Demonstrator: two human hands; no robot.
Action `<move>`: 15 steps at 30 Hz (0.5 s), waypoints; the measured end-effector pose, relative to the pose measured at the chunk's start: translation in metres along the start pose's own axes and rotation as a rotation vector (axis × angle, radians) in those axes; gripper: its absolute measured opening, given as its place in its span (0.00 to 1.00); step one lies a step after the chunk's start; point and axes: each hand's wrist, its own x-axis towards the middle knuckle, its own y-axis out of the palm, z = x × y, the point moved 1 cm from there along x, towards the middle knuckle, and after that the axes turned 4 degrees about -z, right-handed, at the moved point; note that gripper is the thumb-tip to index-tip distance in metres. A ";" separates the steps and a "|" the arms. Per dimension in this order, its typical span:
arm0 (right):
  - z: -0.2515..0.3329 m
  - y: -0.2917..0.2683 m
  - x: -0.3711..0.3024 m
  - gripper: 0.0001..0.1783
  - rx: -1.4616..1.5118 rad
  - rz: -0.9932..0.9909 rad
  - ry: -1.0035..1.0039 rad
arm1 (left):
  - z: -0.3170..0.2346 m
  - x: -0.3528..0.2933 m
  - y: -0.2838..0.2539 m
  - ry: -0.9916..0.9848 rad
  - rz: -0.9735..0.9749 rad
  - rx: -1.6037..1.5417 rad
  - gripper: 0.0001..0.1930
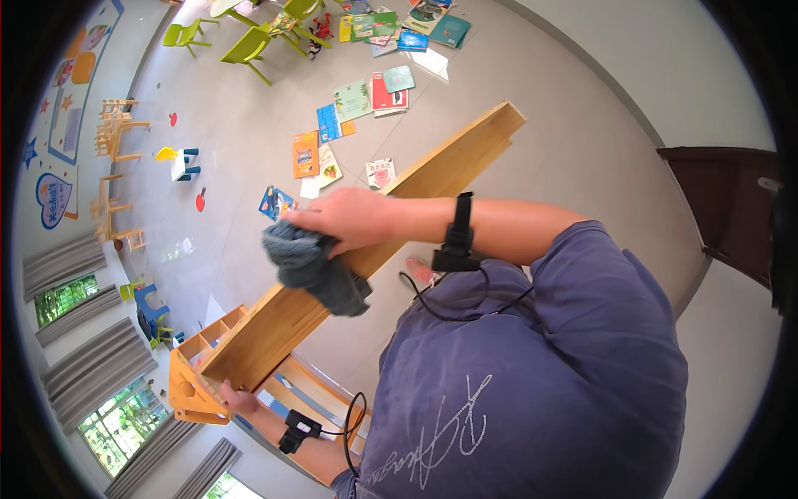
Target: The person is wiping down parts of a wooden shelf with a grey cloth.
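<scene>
Fig.: person in a blue-grey T-shirt [532, 382] seen from above, w/ a long, pale wooden board-like shelf unit [366, 249] held slantwise across the body, one end raised toward the far floor, the other low by the waist. Right hand [345, 218] presses a crumpled grey-blue cloth [314, 273] onto the board's upper edge near mid-length; fingers are clenched over the cloth, which bunches and hangs down the near face, a hold that suits rubbing the wood. Left hand [237, 401] grasps the low end from beneath, fingers curled round the corner, apparently to steady the piece and carry its weight while the other hand works. Both wrists wear small black strap-on devices w/ thin black cables [440, 312] running to the torso. Below the low end sits an orange wooden cubby shelf [195, 378] w/ open compartments, touching or just beside the board; which cannot be told. Approx. a dozen colourful picture books [366, 100] lie scattered flat on the grey tiled floor [549, 150], well apart from the hands. Lime-green child chairs [249, 41] stand at the far end; small wooden chairs [112, 133] line the left wall.
</scene>
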 end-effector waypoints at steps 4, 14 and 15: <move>-0.095 -0.054 -0.065 0.45 -0.118 -0.010 0.065 | 0.083 -0.014 -0.035 -0.215 -0.025 0.511 0.23; -0.137 -0.078 -0.136 0.39 -0.258 -0.112 0.239 | 0.023 0.019 -0.070 -0.242 0.222 -0.072 0.35; -0.139 -0.076 -0.136 0.39 -0.257 -0.095 0.212 | -0.004 0.015 -0.047 -0.008 0.149 -0.116 0.33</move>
